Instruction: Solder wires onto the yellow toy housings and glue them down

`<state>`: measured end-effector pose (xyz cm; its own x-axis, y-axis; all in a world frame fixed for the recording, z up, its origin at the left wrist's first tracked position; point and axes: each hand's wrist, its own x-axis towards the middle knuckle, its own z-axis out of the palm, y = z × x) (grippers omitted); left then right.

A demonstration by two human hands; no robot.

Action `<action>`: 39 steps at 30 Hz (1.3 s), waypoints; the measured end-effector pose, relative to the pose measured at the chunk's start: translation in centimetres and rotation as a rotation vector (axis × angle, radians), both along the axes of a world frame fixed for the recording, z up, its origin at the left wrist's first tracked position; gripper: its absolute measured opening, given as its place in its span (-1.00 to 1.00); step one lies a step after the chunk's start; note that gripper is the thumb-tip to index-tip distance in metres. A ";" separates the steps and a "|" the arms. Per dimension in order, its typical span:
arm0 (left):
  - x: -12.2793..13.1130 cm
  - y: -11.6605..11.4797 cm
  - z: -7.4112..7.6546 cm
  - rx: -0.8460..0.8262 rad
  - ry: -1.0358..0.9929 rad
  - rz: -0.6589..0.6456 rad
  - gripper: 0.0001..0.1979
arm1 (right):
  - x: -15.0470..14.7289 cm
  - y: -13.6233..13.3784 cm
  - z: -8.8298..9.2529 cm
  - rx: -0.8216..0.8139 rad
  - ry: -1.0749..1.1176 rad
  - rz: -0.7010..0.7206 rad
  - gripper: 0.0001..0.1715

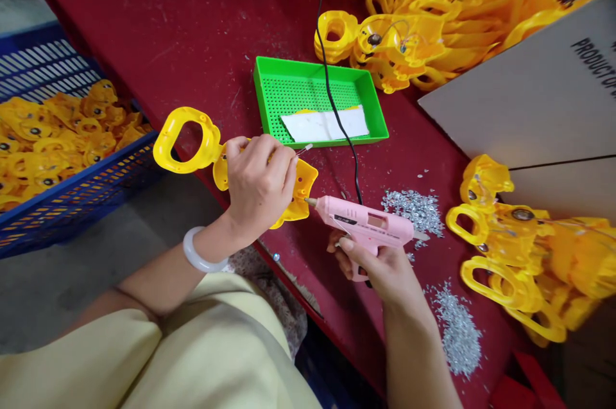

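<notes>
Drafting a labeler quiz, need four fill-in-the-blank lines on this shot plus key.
1. The right hand grips a pink ____.
2. The left hand holds a plastic part whose colour is ____.
3. The white strip lies in a tray whose colour is ____.
4. The small silvery pieces lie on the red table in ____ main heaps.

Missing words: glue gun; yellow; green; two.

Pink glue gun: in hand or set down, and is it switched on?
In hand: the right hand holds the pink glue gun, its nozzle at the edge of the yellow plastic piece. On or off: cannot tell.
</notes>
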<state>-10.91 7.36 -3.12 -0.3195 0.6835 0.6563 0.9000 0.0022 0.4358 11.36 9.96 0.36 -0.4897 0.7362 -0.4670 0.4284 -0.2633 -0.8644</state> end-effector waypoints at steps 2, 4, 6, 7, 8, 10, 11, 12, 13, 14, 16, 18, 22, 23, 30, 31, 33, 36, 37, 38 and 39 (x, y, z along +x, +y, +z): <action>0.0 0.0 0.0 0.000 -0.003 0.002 -0.85 | -0.1 -0.1 0.1 0.010 -0.027 0.009 -0.59; 0.0 0.0 -0.1 -0.004 -0.009 0.003 -0.85 | 0.0 -0.1 0.2 0.014 -0.048 0.018 -0.59; 0.0 0.0 -0.1 -0.008 -0.012 0.000 -0.86 | 0.0 -0.1 0.3 0.023 -0.051 0.021 -0.59; 0.0 0.0 -0.2 -0.007 -0.012 0.000 -0.86 | 0.0 -0.1 0.3 0.024 -0.053 0.024 -0.60; 0.0 0.0 -0.2 -0.005 -0.012 0.001 -0.86 | 0.1 0.0 0.3 0.024 -0.053 0.025 -0.60; 0.0 0.0 -0.2 -0.003 -0.013 0.001 -0.86 | 0.1 0.0 0.2 0.016 -0.054 0.025 -0.60; 0.0 0.0 -0.2 -0.004 -0.016 0.000 -0.86 | 0.2 0.0 0.2 0.008 -0.055 0.023 -0.59; 0.0 0.0 -0.2 -0.008 -0.021 -0.002 -0.86 | 0.2 0.1 0.2 0.000 -0.055 0.021 -0.59; 0.0 0.0 -0.2 -0.010 -0.024 -0.004 -0.87 | 0.2 0.1 0.2 -0.004 -0.054 0.017 -0.58; 0.0 0.0 -0.2 -0.010 -0.026 -0.006 -0.87 | 0.2 0.1 0.3 -0.007 -0.055 0.014 -0.58; 0.0 0.0 -0.1 -0.009 -0.025 -0.005 -0.87 | 0.1 0.1 0.4 -0.007 -0.061 0.017 -0.57; 0.0 -0.1 -0.1 -0.009 -0.024 -0.005 -0.86 | 0.1 0.1 0.6 -0.004 -0.070 0.019 -0.57; 0.1 0.0 0.0 -0.020 -0.037 0.000 -0.86 | -0.2 0.1 0.9 -0.002 -0.075 0.021 -0.55; 0.1 0.0 0.0 -0.020 -0.039 0.003 -0.85 | -0.2 0.1 0.9 -0.005 -0.075 0.024 -0.55; 0.2 0.0 0.1 0.009 -0.026 0.021 -0.83 | 0.7 0.2 0.9 -0.167 -0.046 0.121 -0.56; 0.2 0.0 0.0 0.007 -0.027 0.018 -0.83 | 1.0 0.1 0.9 -0.218 -0.022 0.157 -0.56; 0.2 -0.1 0.0 0.002 -0.031 0.011 -0.84 | 1.4 0.1 1.1 -0.271 0.046 0.169 -0.55; 0.1 -0.1 -0.1 0.000 -0.040 0.004 -0.86 | 1.6 0.2 1.0 -0.232 0.115 0.031 -0.55; 0.0 -0.1 -0.1 0.002 -0.042 0.003 -0.87 | 1.4 0.4 0.9 -0.213 0.127 -0.019 -0.56; 0.0 -0.1 -0.1 0.001 -0.045 0.000 -0.87 | 1.2 0.6 0.7 -0.190 0.137 -0.067 -0.57; -0.1 -0.1 -0.1 -0.001 -0.048 -0.007 -0.88 | 0.8 1.0 0.4 -0.161 0.144 -0.115 -0.57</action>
